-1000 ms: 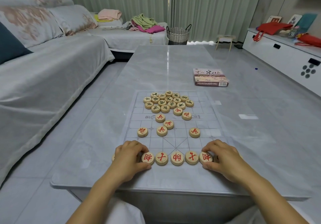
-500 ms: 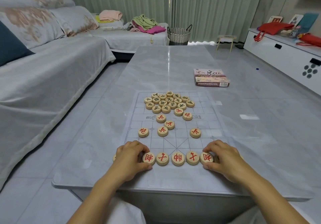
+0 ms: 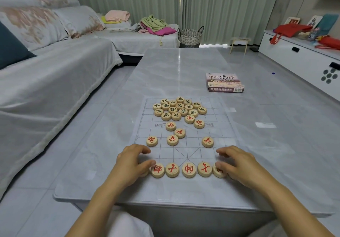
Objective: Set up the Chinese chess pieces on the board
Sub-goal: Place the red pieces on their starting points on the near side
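The left hand (image 3: 132,163) curls its fingers over the near-left end of the red row (image 3: 188,169), its grip hidden. The right hand (image 3: 237,163) pinches the rightmost piece (image 3: 218,171), likely squaring the back rank on the board (image 3: 226,126). Black pieces (image 3: 179,109) sit heaped at the far side, on a glossy grey tabletop (image 3: 174,71) between a covered sofa (image 3: 46,80) and a white cabinet (image 3: 294,60).

Near-row end pieces (image 3: 218,172) under the left hand (image 3: 131,163) and right hand (image 3: 237,163) (characters mostly hidden)
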Tool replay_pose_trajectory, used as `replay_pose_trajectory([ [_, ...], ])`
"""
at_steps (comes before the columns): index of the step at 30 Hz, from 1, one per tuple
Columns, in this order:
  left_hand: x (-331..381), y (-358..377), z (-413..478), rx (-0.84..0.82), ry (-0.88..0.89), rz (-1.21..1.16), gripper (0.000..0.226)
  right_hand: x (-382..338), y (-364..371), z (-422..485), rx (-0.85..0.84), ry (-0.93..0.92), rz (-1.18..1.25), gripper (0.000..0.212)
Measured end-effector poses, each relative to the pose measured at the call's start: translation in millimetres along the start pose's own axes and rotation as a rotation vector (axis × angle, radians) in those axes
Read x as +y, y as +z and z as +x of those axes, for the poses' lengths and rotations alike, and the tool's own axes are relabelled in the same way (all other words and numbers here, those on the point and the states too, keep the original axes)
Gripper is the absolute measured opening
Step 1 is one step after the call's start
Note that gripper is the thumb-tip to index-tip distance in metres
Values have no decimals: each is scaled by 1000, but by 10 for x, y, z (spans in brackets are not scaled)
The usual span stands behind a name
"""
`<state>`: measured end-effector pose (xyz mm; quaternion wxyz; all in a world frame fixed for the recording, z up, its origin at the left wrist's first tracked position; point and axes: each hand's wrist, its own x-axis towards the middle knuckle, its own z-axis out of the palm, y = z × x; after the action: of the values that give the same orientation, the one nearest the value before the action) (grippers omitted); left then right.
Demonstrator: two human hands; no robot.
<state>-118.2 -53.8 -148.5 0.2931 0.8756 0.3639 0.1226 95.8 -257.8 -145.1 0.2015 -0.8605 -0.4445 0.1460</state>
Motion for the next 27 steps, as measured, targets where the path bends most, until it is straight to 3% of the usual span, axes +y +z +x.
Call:
replay_pose_trajectory([
  [5, 5, -9, 189, 80, -20, 4, 31, -54, -3, 219, 50, -33, -19, 33],
  [9, 123, 27, 403, 38, -57, 87, 42, -209, 46, 437, 104, -100, -51, 30],
  [14, 132, 80, 597, -25, -122, 199, 50, -212, -7, 723, 234, -33, -68, 27],
  [20, 62, 99, 677, 28, -113, 106, 39, -145, -18, 1106, 156, 79, -122, 38],
  [27, -26, 71, 688, -20, -113, -16, 51, -253, 53, 1458, 42, 144, -141, 40],
])
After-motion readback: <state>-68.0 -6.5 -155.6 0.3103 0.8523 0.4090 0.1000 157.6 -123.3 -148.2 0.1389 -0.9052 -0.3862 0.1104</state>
